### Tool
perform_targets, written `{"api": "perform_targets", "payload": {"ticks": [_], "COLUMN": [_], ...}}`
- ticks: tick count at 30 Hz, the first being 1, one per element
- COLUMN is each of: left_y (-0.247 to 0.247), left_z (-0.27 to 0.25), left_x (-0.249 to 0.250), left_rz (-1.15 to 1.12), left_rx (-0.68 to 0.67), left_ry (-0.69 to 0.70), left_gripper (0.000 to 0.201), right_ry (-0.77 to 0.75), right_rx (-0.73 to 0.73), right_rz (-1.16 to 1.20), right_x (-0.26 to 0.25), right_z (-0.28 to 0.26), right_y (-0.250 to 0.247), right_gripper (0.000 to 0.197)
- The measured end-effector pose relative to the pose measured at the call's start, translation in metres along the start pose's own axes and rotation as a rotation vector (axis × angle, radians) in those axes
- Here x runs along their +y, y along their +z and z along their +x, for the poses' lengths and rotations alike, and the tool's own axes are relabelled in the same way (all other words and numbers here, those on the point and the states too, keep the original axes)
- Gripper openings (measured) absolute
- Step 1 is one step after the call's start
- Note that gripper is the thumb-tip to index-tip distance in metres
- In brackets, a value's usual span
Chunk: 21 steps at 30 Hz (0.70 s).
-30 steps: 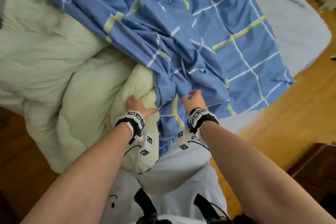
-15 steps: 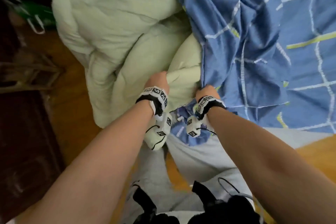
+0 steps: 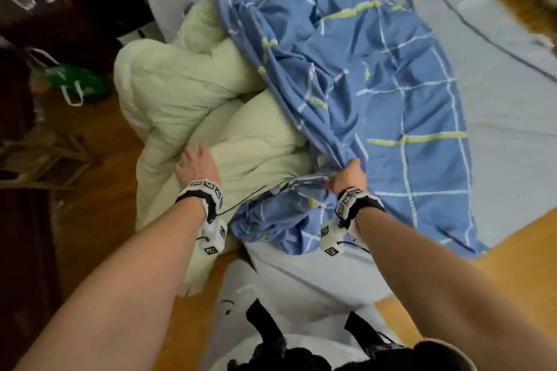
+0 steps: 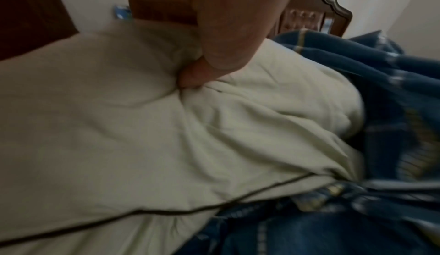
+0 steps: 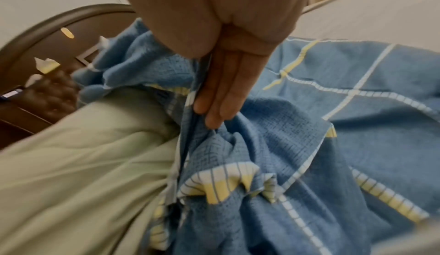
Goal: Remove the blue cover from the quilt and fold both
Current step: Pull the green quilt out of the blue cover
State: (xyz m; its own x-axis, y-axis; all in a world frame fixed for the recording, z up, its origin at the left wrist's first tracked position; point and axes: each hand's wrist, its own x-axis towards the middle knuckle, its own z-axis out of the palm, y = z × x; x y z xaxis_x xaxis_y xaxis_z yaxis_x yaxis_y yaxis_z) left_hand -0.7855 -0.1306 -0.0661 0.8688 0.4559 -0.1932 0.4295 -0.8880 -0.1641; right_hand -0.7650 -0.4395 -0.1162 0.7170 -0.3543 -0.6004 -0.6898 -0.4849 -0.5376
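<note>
The pale green padded quilt (image 3: 193,93) lies bunched at the left of the grey-sheeted bed (image 3: 497,99), half out of the blue checked fabric cover (image 3: 376,84) spread to its right. The left hand (image 3: 196,163) grips a quilt fold — the right hand (image 3: 349,175) pinches the cover's near edge.

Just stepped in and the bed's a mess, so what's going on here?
A person is stripping the blue cover off a pale green quilt on the bed. The left hand grips the quilt, while the right hand holds the cover's bunched edge. Much of the quilt is already out; nothing is folded yet.
</note>
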Motion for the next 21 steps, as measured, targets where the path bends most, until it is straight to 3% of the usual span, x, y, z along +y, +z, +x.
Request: {"api": "perform_targets", "payload": {"ticks": [2,3,6,8,10,13,15,19,21], "left_y": [0.005,0.009,0.034,0.064,0.088,0.130,0.149,0.163,0.149], "left_z": [-0.006,-0.008,-0.017,-0.015,-0.015,-0.008,0.001,0.020,0.026], "left_x": [0.033,0.050,0.093,0.112,0.116,0.114,0.108,0.099,0.097], "left_rz": [-0.015,0.001,0.056,0.099,0.176,0.358,0.413,0.405,0.367], "left_rx": [0.094,0.101,-0.078,-0.276,-0.359,-0.267,-0.194,-0.221,-0.276], "left_ry": [0.163,0.290,0.654,0.661,0.584,0.603,0.593,0.589,0.570], "left_gripper": [0.066,0.060,0.042,0.052,0.090,0.117,0.112,0.044,0.032], "right_ry": [-0.032,-0.012,0.042,0.110,0.237,0.545,0.646,0.486,0.404], "right_rx": [-0.128,-0.186,-0.344,-0.389,-0.345,-0.171,-0.122,-0.136,-0.082], "right_rz": [0.126,0.182,0.193,0.165,0.076,-0.036,0.133,0.321,0.269], "right_x": [0.018,0.026,0.046,0.069,0.103,0.142,0.149,0.142,0.125], "right_z": [0.013,0.014,0.001,-0.004,-0.002,0.007,0.015,0.036,0.035], "right_y": [0.015,0.022,0.031,0.044,0.064,0.106,0.133,0.169,0.165], "right_gripper": [0.024,0.033,0.090,0.102,0.105,0.119,0.109,0.060,0.037]}}
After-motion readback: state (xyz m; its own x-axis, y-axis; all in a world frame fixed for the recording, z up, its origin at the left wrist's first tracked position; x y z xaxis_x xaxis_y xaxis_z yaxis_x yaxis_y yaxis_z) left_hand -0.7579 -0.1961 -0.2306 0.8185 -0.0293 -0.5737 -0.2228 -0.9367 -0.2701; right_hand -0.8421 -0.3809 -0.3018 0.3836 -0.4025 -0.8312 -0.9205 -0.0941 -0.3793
